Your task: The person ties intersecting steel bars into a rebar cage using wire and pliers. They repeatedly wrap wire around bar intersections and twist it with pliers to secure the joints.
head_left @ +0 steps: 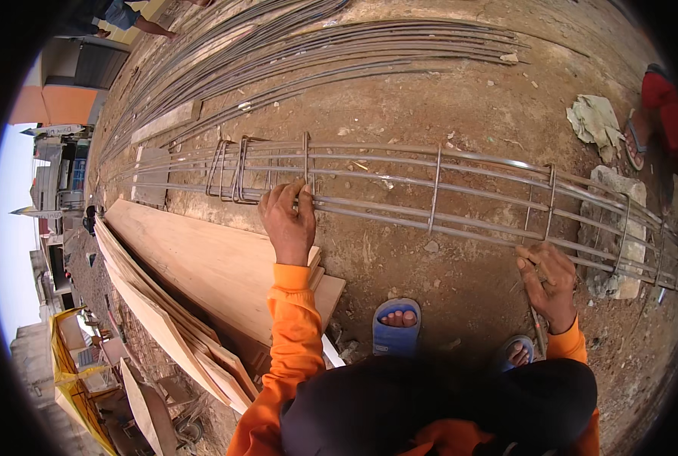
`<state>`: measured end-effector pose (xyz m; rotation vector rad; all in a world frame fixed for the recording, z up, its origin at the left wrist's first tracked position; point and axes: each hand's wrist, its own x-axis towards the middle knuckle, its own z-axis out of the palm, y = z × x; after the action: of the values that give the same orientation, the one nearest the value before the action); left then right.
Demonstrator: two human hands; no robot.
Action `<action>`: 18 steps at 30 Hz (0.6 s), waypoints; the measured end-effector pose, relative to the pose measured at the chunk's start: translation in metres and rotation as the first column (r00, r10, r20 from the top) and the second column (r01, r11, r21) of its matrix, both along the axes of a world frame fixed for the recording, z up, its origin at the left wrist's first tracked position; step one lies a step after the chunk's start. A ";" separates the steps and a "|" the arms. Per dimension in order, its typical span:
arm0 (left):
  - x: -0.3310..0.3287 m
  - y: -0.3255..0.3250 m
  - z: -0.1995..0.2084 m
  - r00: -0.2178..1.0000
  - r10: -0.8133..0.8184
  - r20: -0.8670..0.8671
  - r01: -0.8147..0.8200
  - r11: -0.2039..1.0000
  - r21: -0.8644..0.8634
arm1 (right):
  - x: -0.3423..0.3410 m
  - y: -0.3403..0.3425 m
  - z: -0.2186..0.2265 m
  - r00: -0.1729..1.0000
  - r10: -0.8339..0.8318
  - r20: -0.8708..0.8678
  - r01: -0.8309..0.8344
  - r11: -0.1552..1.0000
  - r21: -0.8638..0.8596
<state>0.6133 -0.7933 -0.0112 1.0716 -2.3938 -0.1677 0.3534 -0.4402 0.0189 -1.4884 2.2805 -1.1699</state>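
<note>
A long cage of steel bars is laid along the bare dirt ground, just ahead of the person's sandalled feet; several rectangular steel loops are already set upright across the bars at intervals toward the right, and these appear to be placed; at the left a bunch of loops is crowded together, judged not yet spread along the bars, so a fair share of the work seems left. The left hand is laid on the near bars beside one upright loop, the fingers curled down and closed over a bar; the right hand is held at the near bar further right, the fingers together on a thin metal tool, though what it is cannot be told. The bars are grey, round and dull; the loops are thinner and bent square. Flat pale wooden boards are stacked at the left; loose bars lie beyond; a rough stone block is set under the cage at the right.
</note>
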 end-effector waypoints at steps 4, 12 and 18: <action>-0.022 0.038 0.006 0.996 -0.088 -0.021 0.088 0.996 0.004 | 0.007 0.007 0.000 0.997 0.058 0.041 -0.057 0.998 -0.024; -0.028 0.037 0.010 0.987 0.085 -0.133 -0.050 0.967 0.249 | 0.027 0.016 -0.012 0.994 -0.011 0.109 0.032 0.981 -0.190; -0.018 0.032 0.008 0.987 0.105 -0.123 -0.092 0.991 0.101 | 0.033 0.013 -0.014 0.968 -0.161 0.194 0.210 0.941 -0.264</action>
<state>0.5948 -0.7609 -0.0037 1.1831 -2.2325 -0.3087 0.3860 -0.4271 0.0046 -1.2158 2.2497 -1.6704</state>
